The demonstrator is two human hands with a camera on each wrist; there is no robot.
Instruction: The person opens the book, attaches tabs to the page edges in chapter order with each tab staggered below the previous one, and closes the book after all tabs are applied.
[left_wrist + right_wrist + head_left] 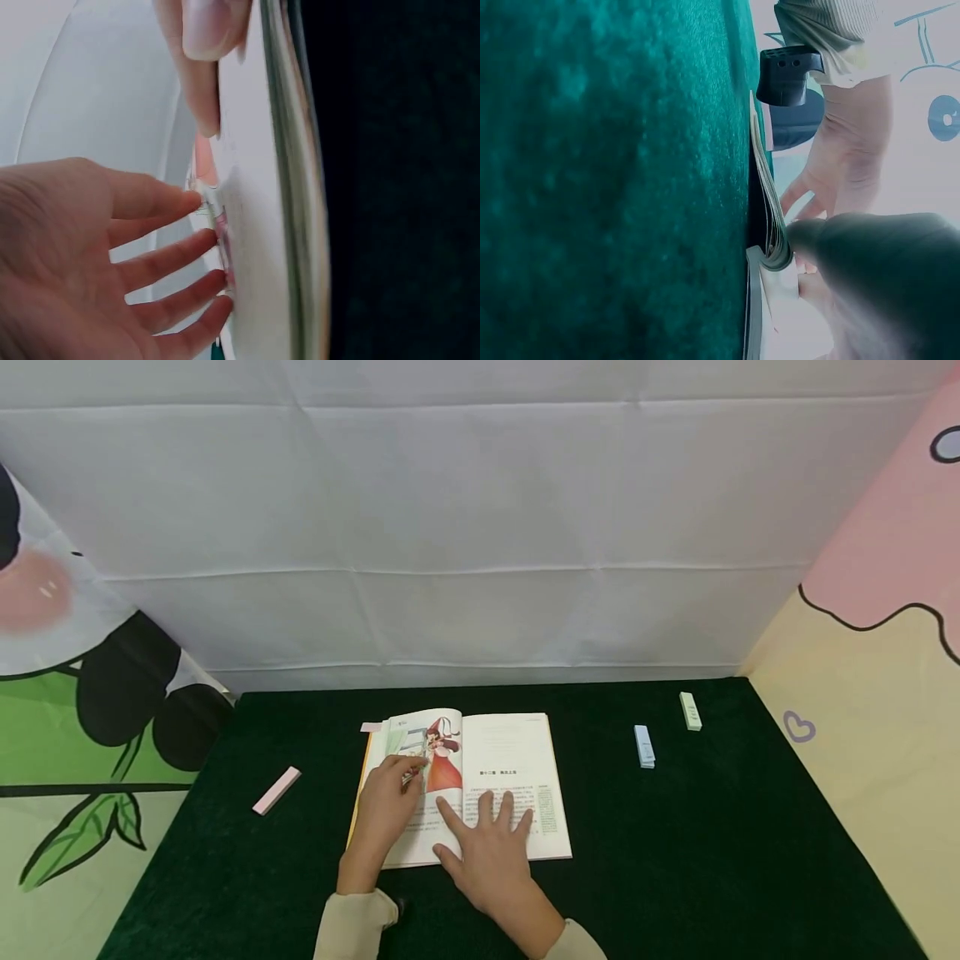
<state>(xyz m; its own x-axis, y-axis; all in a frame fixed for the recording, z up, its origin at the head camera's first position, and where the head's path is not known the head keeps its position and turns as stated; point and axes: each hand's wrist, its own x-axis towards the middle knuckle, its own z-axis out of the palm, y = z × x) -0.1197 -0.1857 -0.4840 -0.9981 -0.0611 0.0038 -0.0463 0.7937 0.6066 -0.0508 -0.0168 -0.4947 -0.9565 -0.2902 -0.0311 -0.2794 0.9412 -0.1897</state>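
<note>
An open book (pixel 517 743) lies on the dark green cloth, with a picture of a figure in a red dress on its left page. My left hand (pixel 390 802) is over that page. In the left wrist view, the left hand (pixel 82 255) has its fingers apart, their tips at the page. My right hand (pixel 495 860) rests with spread fingers on the lower part of the book, near the middle fold. A pale pink tab (pixel 371 727) sticks out from the book's upper left edge.
A pink strip-shaped block (pixel 276 790) lies left of the book. Light blue (pixel 644 747) and pale green (pixel 691 711) blocks of like shape lie to the right. Behind the green-covered table (pixel 675 877) hangs a white cloth (pixel 480 527).
</note>
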